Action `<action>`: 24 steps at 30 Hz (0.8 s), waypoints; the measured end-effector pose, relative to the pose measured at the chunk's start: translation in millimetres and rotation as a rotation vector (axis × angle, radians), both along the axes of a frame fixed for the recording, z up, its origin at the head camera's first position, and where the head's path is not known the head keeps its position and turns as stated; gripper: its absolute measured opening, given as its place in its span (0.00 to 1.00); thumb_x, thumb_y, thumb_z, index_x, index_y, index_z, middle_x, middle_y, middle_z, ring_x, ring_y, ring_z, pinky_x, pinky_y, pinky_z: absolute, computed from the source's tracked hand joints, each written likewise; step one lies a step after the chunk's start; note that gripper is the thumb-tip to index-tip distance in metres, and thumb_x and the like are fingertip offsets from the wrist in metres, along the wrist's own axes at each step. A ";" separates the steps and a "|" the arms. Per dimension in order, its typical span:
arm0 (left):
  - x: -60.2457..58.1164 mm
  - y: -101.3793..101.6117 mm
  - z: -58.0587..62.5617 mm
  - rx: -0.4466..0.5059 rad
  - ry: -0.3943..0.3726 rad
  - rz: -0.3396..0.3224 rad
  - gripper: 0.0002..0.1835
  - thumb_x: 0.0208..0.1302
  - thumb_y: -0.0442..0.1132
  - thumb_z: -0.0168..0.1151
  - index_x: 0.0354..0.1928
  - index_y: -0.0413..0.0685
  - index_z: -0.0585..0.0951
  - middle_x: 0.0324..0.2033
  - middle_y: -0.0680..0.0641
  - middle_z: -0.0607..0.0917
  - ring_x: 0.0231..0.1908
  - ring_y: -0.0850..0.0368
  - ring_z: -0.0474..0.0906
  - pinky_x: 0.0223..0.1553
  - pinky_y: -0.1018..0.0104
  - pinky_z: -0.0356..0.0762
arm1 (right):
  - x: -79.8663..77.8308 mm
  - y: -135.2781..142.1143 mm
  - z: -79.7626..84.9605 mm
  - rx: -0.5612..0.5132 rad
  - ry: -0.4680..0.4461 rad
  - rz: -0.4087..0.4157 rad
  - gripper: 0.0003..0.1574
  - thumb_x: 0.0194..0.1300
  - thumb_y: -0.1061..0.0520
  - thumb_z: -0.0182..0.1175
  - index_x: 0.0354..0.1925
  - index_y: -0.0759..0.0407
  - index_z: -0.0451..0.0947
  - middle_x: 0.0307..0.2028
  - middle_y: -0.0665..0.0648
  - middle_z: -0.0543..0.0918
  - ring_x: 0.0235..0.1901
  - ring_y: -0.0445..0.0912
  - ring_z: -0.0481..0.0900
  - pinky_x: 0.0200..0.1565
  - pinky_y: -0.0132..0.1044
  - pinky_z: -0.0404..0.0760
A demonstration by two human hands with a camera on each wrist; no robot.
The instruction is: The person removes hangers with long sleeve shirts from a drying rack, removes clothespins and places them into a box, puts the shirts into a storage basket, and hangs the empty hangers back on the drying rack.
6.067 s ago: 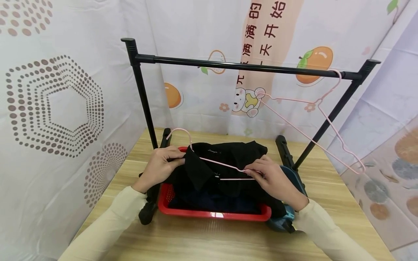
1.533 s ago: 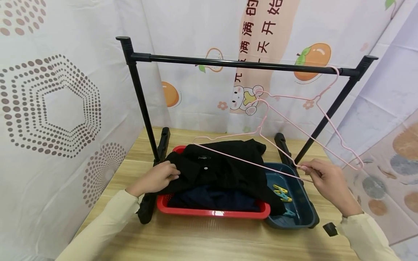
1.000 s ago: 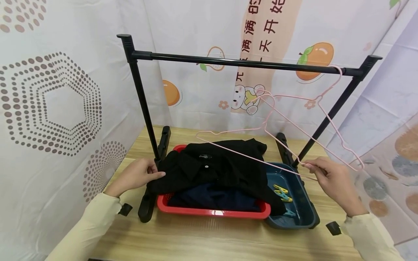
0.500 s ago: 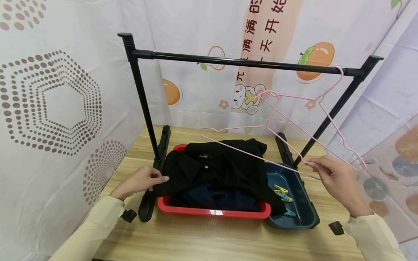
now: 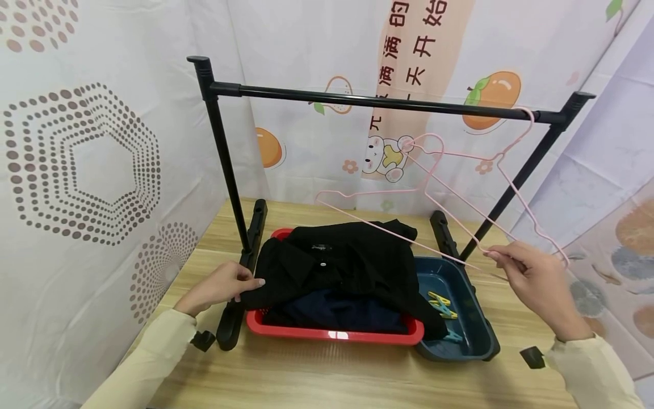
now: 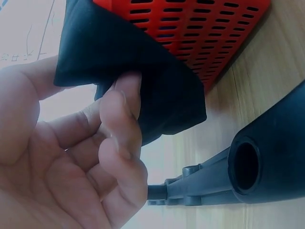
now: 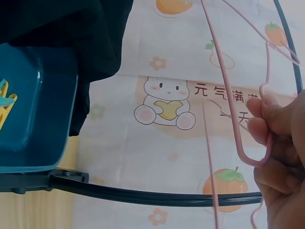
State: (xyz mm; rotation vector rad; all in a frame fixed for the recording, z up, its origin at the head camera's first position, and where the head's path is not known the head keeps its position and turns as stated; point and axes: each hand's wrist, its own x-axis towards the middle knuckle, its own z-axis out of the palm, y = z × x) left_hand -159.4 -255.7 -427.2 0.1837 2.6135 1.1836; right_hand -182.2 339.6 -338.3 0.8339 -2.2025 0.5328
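Note:
A black collared shirt (image 5: pixel 368 255) with a white button lies spread over the red basket (image 5: pixel 334 336), above a navy garment (image 5: pixel 332 312). My left hand (image 5: pixel 222 287) pinches the shirt's left edge between thumb and fingers. In the left wrist view, the fingers (image 6: pixel 121 112) meet dark cloth (image 6: pixel 138 81) that hangs beside the basket's slotted wall. At the right, my right hand (image 5: pixel 536 284) grips the lower corner of a pink hanger (image 7: pixel 232 105), holding it up on a slant above the shirt, hook uppermost.
A black rack bar (image 5: pixel 383 103) spans behind, with another pink hanger (image 5: pixel 533 120) hooked near its right end. A dark blue tray (image 5: pixel 475 318) holds yellow and teal clothespins (image 5: pixel 440 304), and the shirt's right side overlaps its rim. Printed curtains (image 5: pixel 306 170) enclose the table.
The pink hanger, earlier at the shirt's collar, has come out and moved right and upward in my right hand. My left hand has gone from the collar to the shirt's left edge.

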 end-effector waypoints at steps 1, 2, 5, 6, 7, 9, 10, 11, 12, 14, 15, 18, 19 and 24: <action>-0.2 0.0 -0.1 0.000 -0.002 -0.002 0.23 0.72 0.54 0.65 0.21 0.50 0.77 0.15 0.55 0.66 0.22 0.51 0.77 0.23 0.64 0.68 | 0.6 0.1 2.2 0.002 -0.001 -0.004 0.19 0.51 0.79 0.71 0.38 0.61 0.89 0.22 0.41 0.76 0.19 0.28 0.60 0.22 0.23 0.59; -0.2 0.1 0.1 0.001 -0.004 -0.002 0.23 0.72 0.54 0.65 0.21 0.50 0.77 0.15 0.55 0.66 0.21 0.51 0.77 0.23 0.64 0.68 | 1.3 0.2 4.7 0.004 0.004 -0.010 0.18 0.52 0.78 0.71 0.38 0.61 0.89 0.22 0.41 0.75 0.19 0.27 0.60 0.22 0.24 0.59; -0.6 -0.1 0.0 0.001 -0.008 -0.005 0.24 0.72 0.55 0.64 0.21 0.50 0.77 0.15 0.55 0.66 0.22 0.51 0.77 0.24 0.63 0.69 | 3.2 0.2 10.9 0.003 0.036 -0.030 0.13 0.56 0.74 0.71 0.37 0.61 0.89 0.20 0.41 0.74 0.19 0.28 0.59 0.22 0.24 0.58; -0.5 0.0 0.0 0.002 -0.009 -0.004 0.23 0.72 0.55 0.64 0.21 0.50 0.77 0.15 0.55 0.66 0.22 0.51 0.77 0.24 0.63 0.69 | 4.3 0.7 13.3 0.010 0.036 -0.044 0.11 0.57 0.73 0.71 0.38 0.62 0.89 0.20 0.41 0.73 0.19 0.28 0.59 0.22 0.24 0.58; -0.3 0.0 0.4 0.002 -0.009 -0.005 0.23 0.72 0.55 0.65 0.21 0.50 0.77 0.15 0.55 0.66 0.22 0.51 0.77 0.24 0.63 0.69 | 5.2 0.9 15.2 0.005 0.045 -0.053 0.10 0.58 0.72 0.71 0.37 0.62 0.89 0.19 0.41 0.72 0.19 0.28 0.58 0.22 0.25 0.57; -0.2 -0.4 0.4 0.000 -0.005 -0.010 0.23 0.72 0.55 0.64 0.21 0.50 0.77 0.15 0.55 0.66 0.22 0.52 0.77 0.24 0.63 0.70 | 6.8 1.2 19.4 -0.008 0.053 -0.062 0.08 0.59 0.71 0.71 0.37 0.63 0.89 0.19 0.42 0.72 0.19 0.28 0.57 0.22 0.24 0.57; -0.2 -0.6 0.4 0.000 -0.003 -0.013 0.23 0.72 0.55 0.64 0.21 0.50 0.77 0.15 0.55 0.66 0.22 0.52 0.77 0.24 0.63 0.70 | 7.9 2.1 21.5 -0.008 0.049 -0.073 0.08 0.59 0.71 0.71 0.37 0.63 0.89 0.19 0.43 0.72 0.19 0.28 0.58 0.23 0.24 0.57; 0.0 -0.8 0.5 0.001 -0.001 -0.016 0.23 0.72 0.55 0.64 0.21 0.50 0.77 0.16 0.55 0.66 0.22 0.52 0.77 0.24 0.63 0.70 | 8.8 2.4 23.3 -0.019 0.051 -0.075 0.08 0.59 0.71 0.72 0.38 0.64 0.89 0.20 0.44 0.74 0.19 0.28 0.58 0.22 0.24 0.57; 0.2 -0.8 0.6 0.001 -0.006 -0.013 0.23 0.72 0.55 0.65 0.21 0.50 0.77 0.16 0.55 0.66 0.22 0.52 0.77 0.24 0.63 0.70 | 9.9 3.2 25.4 -0.017 0.049 -0.085 0.08 0.59 0.72 0.72 0.38 0.65 0.89 0.19 0.45 0.73 0.19 0.28 0.57 0.22 0.24 0.57; 0.5 -1.4 0.7 0.004 -0.004 -0.016 0.23 0.72 0.54 0.65 0.21 0.49 0.77 0.16 0.55 0.66 0.22 0.53 0.77 0.24 0.63 0.71 | 11.3 4.6 29.4 -0.025 0.060 -0.099 0.07 0.60 0.72 0.71 0.38 0.66 0.88 0.19 0.46 0.74 0.18 0.28 0.57 0.22 0.24 0.56; 0.6 -1.6 0.7 0.007 -0.001 -0.020 0.23 0.72 0.54 0.64 0.22 0.49 0.77 0.16 0.55 0.66 0.22 0.53 0.78 0.25 0.62 0.71 | 12.0 5.5 31.4 -0.025 0.065 -0.110 0.06 0.60 0.71 0.71 0.38 0.67 0.88 0.19 0.46 0.74 0.18 0.28 0.57 0.22 0.24 0.56; 0.5 -2.0 0.9 0.009 -0.007 -0.018 0.23 0.72 0.54 0.65 0.22 0.49 0.77 0.16 0.55 0.66 0.22 0.53 0.78 0.25 0.62 0.71 | 13.4 7.9 37.0 -0.038 0.096 -0.141 0.06 0.60 0.71 0.71 0.37 0.68 0.88 0.18 0.48 0.73 0.19 0.28 0.55 0.23 0.24 0.55; 0.2 -2.0 0.7 0.009 -0.007 -0.019 0.23 0.72 0.54 0.65 0.22 0.49 0.77 0.16 0.55 0.66 0.22 0.52 0.78 0.25 0.62 0.71 | 14.0 8.5 38.9 -0.040 0.105 -0.151 0.06 0.59 0.72 0.71 0.38 0.68 0.88 0.18 0.49 0.74 0.19 0.28 0.56 0.24 0.23 0.56; -1.9 -1.4 -0.9 0.007 -0.015 -0.016 0.23 0.72 0.55 0.65 0.22 0.49 0.78 0.16 0.54 0.67 0.23 0.52 0.78 0.25 0.63 0.71 | 16.4 12.5 46.1 -0.035 0.103 -0.241 0.08 0.59 0.72 0.72 0.39 0.69 0.89 0.19 0.54 0.77 0.18 0.28 0.56 0.24 0.23 0.56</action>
